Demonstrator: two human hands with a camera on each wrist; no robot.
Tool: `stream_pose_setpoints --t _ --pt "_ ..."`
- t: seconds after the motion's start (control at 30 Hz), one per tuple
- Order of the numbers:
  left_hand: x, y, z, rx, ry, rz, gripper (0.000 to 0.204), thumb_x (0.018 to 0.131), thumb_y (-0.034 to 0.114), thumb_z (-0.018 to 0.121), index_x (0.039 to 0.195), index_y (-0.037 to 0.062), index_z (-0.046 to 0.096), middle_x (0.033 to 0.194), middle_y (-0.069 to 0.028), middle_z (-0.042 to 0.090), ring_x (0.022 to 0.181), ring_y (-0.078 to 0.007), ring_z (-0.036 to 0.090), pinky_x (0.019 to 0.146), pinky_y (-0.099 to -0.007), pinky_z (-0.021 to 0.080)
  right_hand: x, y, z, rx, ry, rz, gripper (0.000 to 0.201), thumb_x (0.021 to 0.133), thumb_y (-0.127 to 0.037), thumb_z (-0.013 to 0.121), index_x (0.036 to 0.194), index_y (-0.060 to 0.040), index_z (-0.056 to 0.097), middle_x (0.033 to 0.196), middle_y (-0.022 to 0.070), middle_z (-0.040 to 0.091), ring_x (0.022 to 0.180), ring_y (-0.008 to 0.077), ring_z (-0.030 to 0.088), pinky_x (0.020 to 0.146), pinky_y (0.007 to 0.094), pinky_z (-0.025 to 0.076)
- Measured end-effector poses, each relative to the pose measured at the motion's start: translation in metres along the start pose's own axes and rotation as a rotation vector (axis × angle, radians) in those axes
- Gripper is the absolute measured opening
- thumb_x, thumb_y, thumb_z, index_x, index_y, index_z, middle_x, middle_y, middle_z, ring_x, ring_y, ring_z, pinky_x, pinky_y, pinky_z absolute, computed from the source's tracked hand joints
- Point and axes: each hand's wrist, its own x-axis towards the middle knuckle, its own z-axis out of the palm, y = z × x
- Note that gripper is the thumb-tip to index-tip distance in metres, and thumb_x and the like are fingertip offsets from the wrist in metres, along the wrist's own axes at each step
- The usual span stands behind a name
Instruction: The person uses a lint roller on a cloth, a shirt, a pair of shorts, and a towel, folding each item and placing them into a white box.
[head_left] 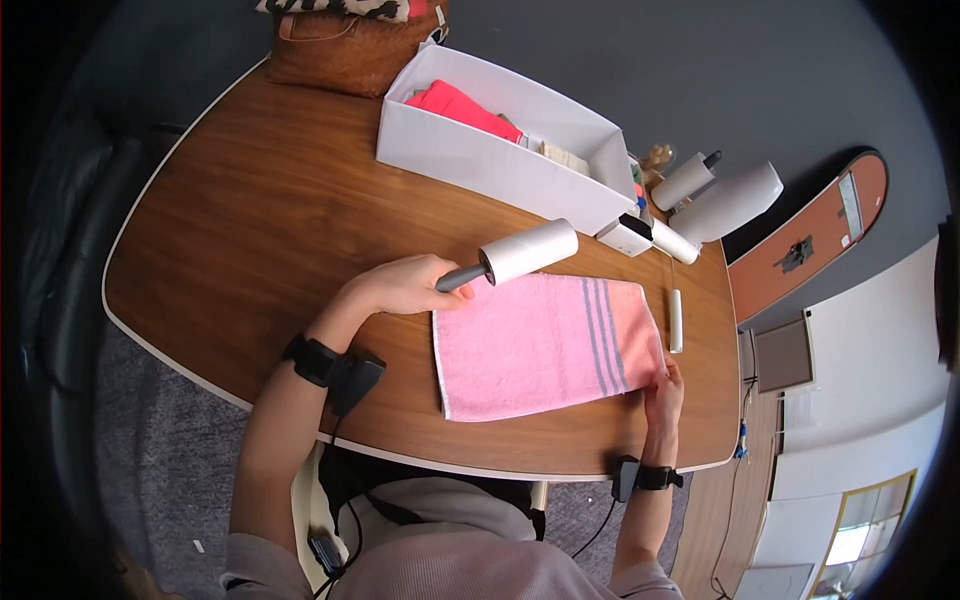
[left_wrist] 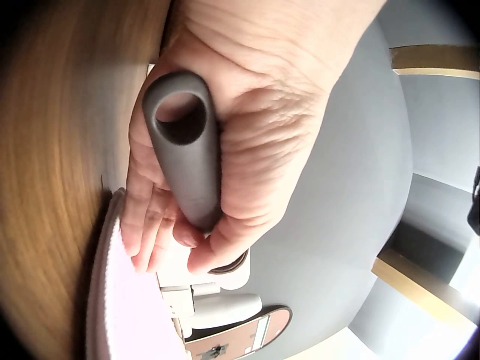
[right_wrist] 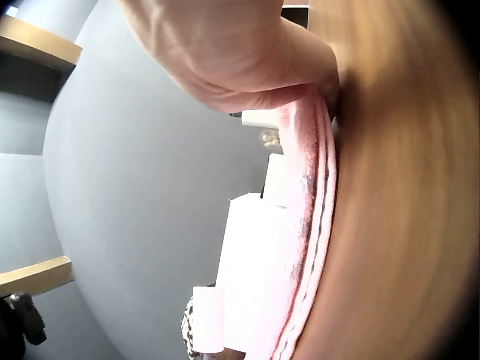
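Roller (head_left: 530, 252) in left grip (head_left: 412, 284); towel (head_left: 520, 350) (striped) in right grip (head_left: 663, 396).

Furnished indoor room, home or office; can't pin down which. Office side: big wood-grain table (head_left: 220, 180) with pale edging, grey carpet (head_left: 150, 440), plain dark grey wall (head_left: 580, 50), cable (head_left: 727, 530) running along plank-look floor (head_left: 703, 500). Home side: brown woven bag (head_left: 335, 60) and white box (head_left: 480, 168) with red cloth (head_left: 462, 108) inside, both on the table, plus pink striped towel (head_left: 520, 350) and lint roller (head_left: 530, 252). Black leather-look seat (head_left: 65, 300) at left fits either; exact type unclear. Bright gold-framed window or glass panel (head_left: 850, 540) at lower right of head view.
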Motion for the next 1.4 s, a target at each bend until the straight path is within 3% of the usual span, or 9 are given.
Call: stream_pose_setpoints --t 0.2,0.3,0.4,0.8,0.9,1.0,1.13,1.3,1.4 --pt "-0.001 0.002 0.0 0.028 -0.01 -0.014 0.026 0.079 0.015 0.06 0.099 -0.0017 0.058 0.095 -0.0126 0.063 0.088 -0.0186 0.06 0.078 -0.0282 0.045 -0.004 -0.016 0.017 0.218 0.149 0.126 0.015 0.082 -0.017 0.052 0.087 -0.0033 0.054 0.071 -0.0002 0.054 0.059 0.0085 0.049 0.049 0.0213 0.038" --pt "-0.001 0.004 0.0 0.057 -0.027 -0.026 0.026 0.079 0.015 0.06 0.1 -0.0014 0.057 0.096 -0.0127 0.063 0.089 -0.0187 0.06 0.079 -0.0283 0.045 0.004 -0.016 -0.001 -0.537 -0.043 -0.02 0.019 0.081 -0.021 0.056 0.077 -0.0019 0.054 0.061 -0.001 0.049 0.055 0.0104 0.047 0.048 0.0264 0.038" --pt "-0.001 0.005 0.0 0.069 -0.042 -0.031 0.027 0.08 0.015 0.059 0.102 -0.0014 0.056 0.097 -0.0128 0.063 0.09 -0.0186 0.06 0.08 -0.0282 0.045 0.011 -0.018 -0.01 -0.862 -0.089 -0.117 0.024 0.08 -0.021 0.057 0.073 0.0016 0.054 0.056 0.0025 0.045 0.055 0.0122 0.046 0.051 0.0295 0.038" --pt "0.0 0.001 0.002 0.058 -0.07 -0.029 0.034 0.08 0.014 0.058 0.109 -0.003 0.052 0.098 -0.0117 0.061 0.094 -0.0177 0.058 0.083 -0.0266 0.044 0.007 -0.024 -0.015 -1.401 -0.084 -0.599 0.029 0.077 -0.022 0.06 0.069 0.0051 0.056 0.062 0.016 0.053 0.057 0.0187 0.053 0.053 0.0338 0.041" --pt "-0.001 0.002 0.001 0.088 -0.072 -0.024 0.033 0.08 0.014 0.058 0.109 -0.0022 0.053 0.098 -0.0117 0.061 0.095 -0.0179 0.057 0.083 -0.0265 0.043 0.004 -0.037 -0.011 -1.321 -0.148 -0.179 0.03 0.079 -0.027 0.059 0.073 0.0029 0.058 0.063 0.0109 0.055 0.055 0.0161 0.052 0.05 0.0319 0.042" --pt "-0.003 0.009 0.001 0.111 -0.086 -0.071 0.031 0.081 0.016 0.058 0.107 -0.0004 0.055 0.098 -0.0111 0.061 0.094 -0.0179 0.057 0.083 -0.0268 0.042 0.004 -0.04 -0.016 -0.908 -0.202 0.024 0.031 0.082 -0.031 0.057 0.08 0.0005 0.06 0.064 0.0046 0.056 0.052 0.0119 0.051 0.047 0.0261 0.042" --pt "-0.002 -0.004 0.001 0.082 -0.118 0.043 0.033 0.079 0.031 0.058 0.097 0.0036 0.06 0.088 -0.0131 0.063 0.082 -0.0202 0.058 0.073 -0.0289 0.043 0.002 -0.061 -0.013 -0.739 -0.197 0.028 0.03 0.085 -0.029 0.053 0.084 0.001 0.06 0.066 0.0043 0.057 0.053 0.0106 0.055 0.049 0.0226 0.045" --pt "-0.01 0.03 0.005 0.037 -0.217 0.005 0.023 0.084 0.02 0.057 0.095 0.0002 0.06 0.088 -0.007 0.064 0.084 -0.0137 0.06 0.077 -0.0267 0.045 -0.005 -0.098 0.011 -0.419 -0.248 0.086 0.031 0.085 -0.026 0.053 0.092 0.0036 0.056 0.072 0.0062 0.058 0.054 0.0134 0.059 0.054 0.0246 0.051" --pt "-0.011 0.047 0.012 -0.323 -0.238 0.01 0.023 0.085 0.015 0.055 0.097 -0.0044 0.055 0.09 -0.0107 0.062 0.084 -0.0156 0.06 0.073 -0.0262 0.048 -0.007 -0.113 0.03 -0.36 -0.255 0.081 0.031 0.085 -0.024 0.053 0.093 0.0054 0.055 0.073 0.0066 0.058 0.061 0.0145 0.061 0.058 0.0255 0.053"
